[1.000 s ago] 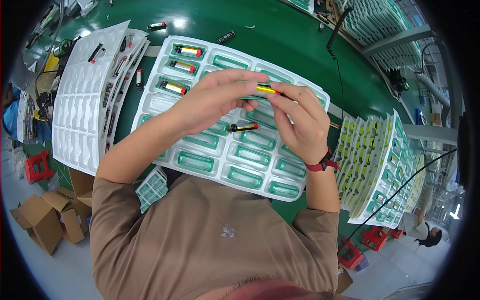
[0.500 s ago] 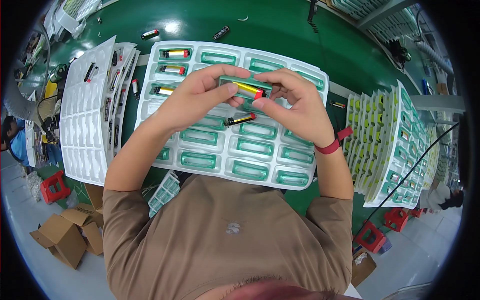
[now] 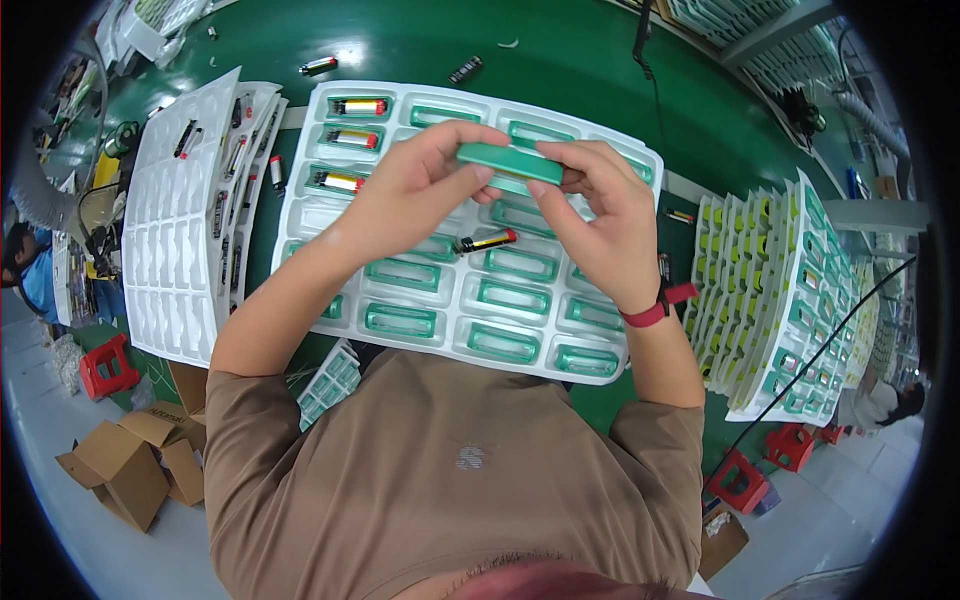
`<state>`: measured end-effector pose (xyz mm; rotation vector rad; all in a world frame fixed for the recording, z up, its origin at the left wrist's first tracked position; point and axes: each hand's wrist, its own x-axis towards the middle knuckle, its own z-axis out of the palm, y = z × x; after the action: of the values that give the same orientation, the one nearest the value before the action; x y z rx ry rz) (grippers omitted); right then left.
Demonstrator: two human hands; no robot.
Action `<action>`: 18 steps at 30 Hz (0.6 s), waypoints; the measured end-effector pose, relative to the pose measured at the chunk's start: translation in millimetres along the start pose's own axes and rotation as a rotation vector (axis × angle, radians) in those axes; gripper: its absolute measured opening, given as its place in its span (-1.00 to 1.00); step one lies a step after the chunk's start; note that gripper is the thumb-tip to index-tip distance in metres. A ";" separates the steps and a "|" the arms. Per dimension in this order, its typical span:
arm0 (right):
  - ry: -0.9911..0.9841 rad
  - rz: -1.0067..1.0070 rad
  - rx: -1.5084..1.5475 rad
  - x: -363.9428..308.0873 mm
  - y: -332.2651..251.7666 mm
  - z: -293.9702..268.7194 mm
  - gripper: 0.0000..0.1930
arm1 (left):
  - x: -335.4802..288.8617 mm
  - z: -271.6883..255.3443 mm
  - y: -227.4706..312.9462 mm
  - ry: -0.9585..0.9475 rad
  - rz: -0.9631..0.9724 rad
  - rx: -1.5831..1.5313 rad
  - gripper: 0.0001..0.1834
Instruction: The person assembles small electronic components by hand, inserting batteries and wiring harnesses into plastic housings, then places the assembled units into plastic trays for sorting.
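Observation:
A green plastic casing [image 3: 510, 161] is held up between both my hands, its smooth side turned up and its inside hidden. My left hand [image 3: 430, 190] pinches the casing's left end between thumb and fingers. At the other end, my right hand [image 3: 605, 215], with a red band at the wrist, grips it the same way. Below them lies a white compartment tray [image 3: 452, 325] with green open casings [image 3: 400, 320] in many pockets. Battery-like cylinders with red ends [image 3: 360, 106] sit in several left-column pockets. Another black-and-yellow cylinder [image 3: 488, 240] lies loose and tilted on the tray, just under my hands.
Leaning white trays [image 3: 165, 240] with dark parts stand at left; more stacked trays [image 3: 790, 300] stand at right. Loose cylinders [image 3: 319, 66] lie on the green table [image 3: 420, 45]. Cardboard boxes [image 3: 125, 465] and red stools [image 3: 742, 482] are on the floor. A black cable [image 3: 815, 350] crosses the right side.
The casing has been turned over in my hands: its yellow, red-ended cylinder showed before, and now its smooth green side does. Both hands still hold it, slightly further right.

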<state>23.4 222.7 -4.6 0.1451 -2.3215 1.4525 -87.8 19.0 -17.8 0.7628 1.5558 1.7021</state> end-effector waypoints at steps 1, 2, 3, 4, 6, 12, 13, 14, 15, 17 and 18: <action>-0.004 -0.006 0.006 -0.4 -0.3 -1.9 -0.69 | -2.4 2.6 -0.8 0.020 0.041 0.027 -0.65; -0.050 -0.106 -0.178 -0.7 -0.2 -5.7 -0.66 | -2.6 2.3 1.4 0.028 0.042 0.032 -0.65; -0.094 -0.208 -0.362 -0.1 -0.2 -6.5 -0.64 | -2.9 2.0 6.1 0.047 0.222 0.399 -0.64; -0.097 -0.212 -0.355 -0.9 -0.2 -4.8 -0.64 | -3.5 3.7 8.9 0.063 0.397 0.765 -0.63; -0.097 -0.311 -0.526 -3.0 1.6 -0.3 -0.62 | -1.2 3.7 2.2 0.100 0.479 0.824 -0.60; 0.085 -0.485 -0.290 2.0 2.1 8.2 -0.66 | -6.0 3.5 5.2 0.055 0.488 0.598 -0.66; 0.089 -0.477 -0.294 3.2 -0.6 10.1 -0.66 | -6.4 6.7 4.7 0.045 0.411 0.323 -0.67; 0.112 -0.441 -0.233 6.0 -3.4 12.7 -0.65 | -5.9 9.0 3.8 0.035 0.327 0.050 -0.67; 0.136 -0.405 -0.174 7.6 -4.5 15.2 -0.64 | -4.8 8.7 2.6 0.026 0.323 0.047 -0.67; 0.094 -0.330 -0.129 10.8 -4.3 18.7 -0.65 | -4.1 2.5 4.3 0.081 0.308 0.008 -0.70; 0.046 -0.257 -0.082 11.7 -4.4 20.6 -0.65 | -6.7 -0.1 4.1 0.075 0.309 0.009 -0.70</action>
<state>8.2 203.9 -4.2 0.3679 -2.2263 1.2210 -84.4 13.3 -13.6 0.9958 1.5583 1.9651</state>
